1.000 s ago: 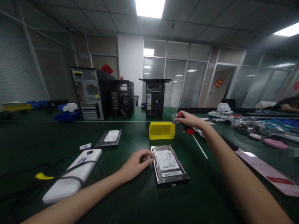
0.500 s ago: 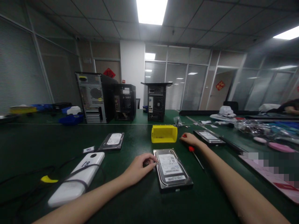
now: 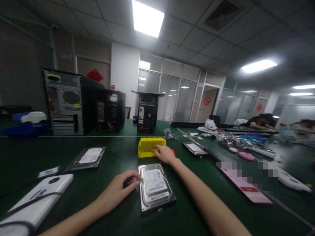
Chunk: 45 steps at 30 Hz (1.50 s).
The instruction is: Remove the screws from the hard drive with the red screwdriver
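1. Head view: a silver hard drive lies flat on the green worktop, close to the person.
2. The left hand rests on the worktop with fingers curled, and its fingertips touch the drive's left edge.
3. The right hand reaches past the drive, with its fingers on the front of the yellow box.
4. I cannot tell if it grips anything.
5. Another hard drive lies off to the left.

The green table carries hard drives, a yellow bin and computer towers.
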Each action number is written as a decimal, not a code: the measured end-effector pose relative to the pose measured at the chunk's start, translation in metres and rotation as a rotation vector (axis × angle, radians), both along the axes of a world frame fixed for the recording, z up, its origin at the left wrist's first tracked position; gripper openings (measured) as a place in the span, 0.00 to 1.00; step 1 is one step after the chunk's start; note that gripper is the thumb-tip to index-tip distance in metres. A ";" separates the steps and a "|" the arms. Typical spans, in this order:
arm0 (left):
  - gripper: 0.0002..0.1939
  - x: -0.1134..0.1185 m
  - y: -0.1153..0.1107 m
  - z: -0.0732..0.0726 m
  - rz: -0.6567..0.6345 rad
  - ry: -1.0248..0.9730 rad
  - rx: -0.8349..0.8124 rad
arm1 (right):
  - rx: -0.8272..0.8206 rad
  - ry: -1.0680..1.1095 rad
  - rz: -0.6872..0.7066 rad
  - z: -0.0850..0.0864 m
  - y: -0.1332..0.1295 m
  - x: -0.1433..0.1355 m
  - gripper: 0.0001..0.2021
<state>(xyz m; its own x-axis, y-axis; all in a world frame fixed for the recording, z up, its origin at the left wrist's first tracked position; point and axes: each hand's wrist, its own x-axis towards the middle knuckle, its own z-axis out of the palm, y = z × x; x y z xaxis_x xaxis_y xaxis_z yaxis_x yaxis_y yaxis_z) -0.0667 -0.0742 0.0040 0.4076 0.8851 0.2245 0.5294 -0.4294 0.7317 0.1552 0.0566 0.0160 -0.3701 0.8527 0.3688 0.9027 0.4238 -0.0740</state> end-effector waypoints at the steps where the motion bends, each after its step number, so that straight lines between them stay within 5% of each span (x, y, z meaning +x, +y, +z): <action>1: 0.14 -0.001 0.002 -0.001 0.005 0.009 -0.008 | -0.009 -0.016 -0.006 -0.005 0.001 -0.005 0.20; 11: 0.16 -0.004 0.009 -0.007 -0.004 0.048 0.014 | -0.040 -0.046 -0.108 -0.026 0.004 -0.011 0.20; 36: 0.17 -0.007 0.016 -0.015 -0.002 0.039 -0.008 | -0.106 -0.156 -0.147 -0.023 0.009 -0.018 0.14; 45: 0.13 0.001 0.002 -0.003 0.023 0.007 0.040 | -0.083 -0.148 -0.117 -0.023 0.003 -0.018 0.16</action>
<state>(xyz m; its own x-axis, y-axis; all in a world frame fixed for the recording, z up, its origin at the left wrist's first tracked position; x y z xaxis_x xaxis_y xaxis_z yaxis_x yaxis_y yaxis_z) -0.0661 -0.0726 0.0009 0.3893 0.8845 0.2572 0.5444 -0.4462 0.7103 0.1368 0.0594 -0.0066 -0.3119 0.9181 0.2445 0.9490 0.3137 0.0324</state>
